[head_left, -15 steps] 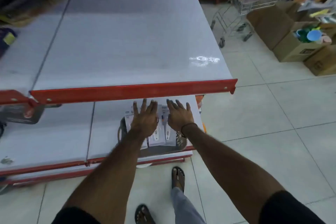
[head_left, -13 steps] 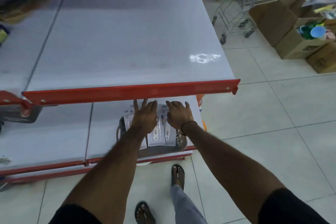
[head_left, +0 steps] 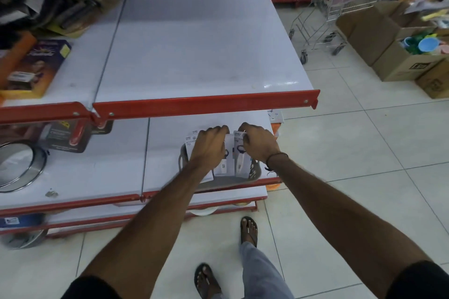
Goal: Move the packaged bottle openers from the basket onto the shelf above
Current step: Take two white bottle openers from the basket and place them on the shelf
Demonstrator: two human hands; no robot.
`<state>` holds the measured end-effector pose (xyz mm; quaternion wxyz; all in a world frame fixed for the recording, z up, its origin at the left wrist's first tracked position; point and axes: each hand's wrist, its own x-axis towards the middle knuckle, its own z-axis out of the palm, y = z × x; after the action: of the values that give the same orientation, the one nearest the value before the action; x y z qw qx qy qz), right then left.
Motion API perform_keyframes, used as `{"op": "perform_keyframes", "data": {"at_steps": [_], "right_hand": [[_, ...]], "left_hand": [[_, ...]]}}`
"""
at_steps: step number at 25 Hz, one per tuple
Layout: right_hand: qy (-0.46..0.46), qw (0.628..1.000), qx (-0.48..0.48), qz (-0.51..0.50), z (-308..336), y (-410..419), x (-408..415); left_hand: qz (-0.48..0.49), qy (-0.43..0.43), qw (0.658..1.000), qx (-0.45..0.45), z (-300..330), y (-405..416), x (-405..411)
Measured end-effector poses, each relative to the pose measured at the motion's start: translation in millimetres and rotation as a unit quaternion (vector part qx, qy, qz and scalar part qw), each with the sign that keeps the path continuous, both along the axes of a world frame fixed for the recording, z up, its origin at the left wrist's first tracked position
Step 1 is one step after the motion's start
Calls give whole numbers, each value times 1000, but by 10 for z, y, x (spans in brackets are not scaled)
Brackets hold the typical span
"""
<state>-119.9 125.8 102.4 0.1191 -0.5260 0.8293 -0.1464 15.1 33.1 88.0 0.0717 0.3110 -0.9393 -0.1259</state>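
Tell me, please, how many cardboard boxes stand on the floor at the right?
3 that I can tell: a tall open one beside the trolley, one holding coloured cups in front of it, and a small one at the frame's edge. More may be hidden.

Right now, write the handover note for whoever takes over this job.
Left hand: curled around packs in the basket.
Right hand: gripping the top of one pack.
Basket sits on the lower shelf; the packs seen are all in it.
Upper shelf holds none of them.
Done: nothing placed.
Left: lift the packs, set them on the upper shelf, repeat until the basket looks empty.
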Motion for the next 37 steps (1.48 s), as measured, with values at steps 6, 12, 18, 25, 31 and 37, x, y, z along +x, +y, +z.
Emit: {"op": "perform_keyframes", "data": {"at_steps": [6,12,18,25,31,37], "right_hand": [[85,985,-132,72,727,334,408],[24,957,-270,108,1809,-55,729],[-5,958,-278,66,2464,-922,555],[-5,979,-196,54,2293,-1656,292],[12,989,-132,71,1805,-1809,216],[71,988,-95,93,1612,-1842,178]], "left_hand": [[1,126,986,-109,788,309,681],[70,235,953,-179,1978,-225,980],[136,190,954,-186,2625,-1111,845],[160,99,974,-130,2464,-1572,412],[157,60,983,-71,1980,-1694,347],[150,11,988,-37,1810,-1690,386]]}}
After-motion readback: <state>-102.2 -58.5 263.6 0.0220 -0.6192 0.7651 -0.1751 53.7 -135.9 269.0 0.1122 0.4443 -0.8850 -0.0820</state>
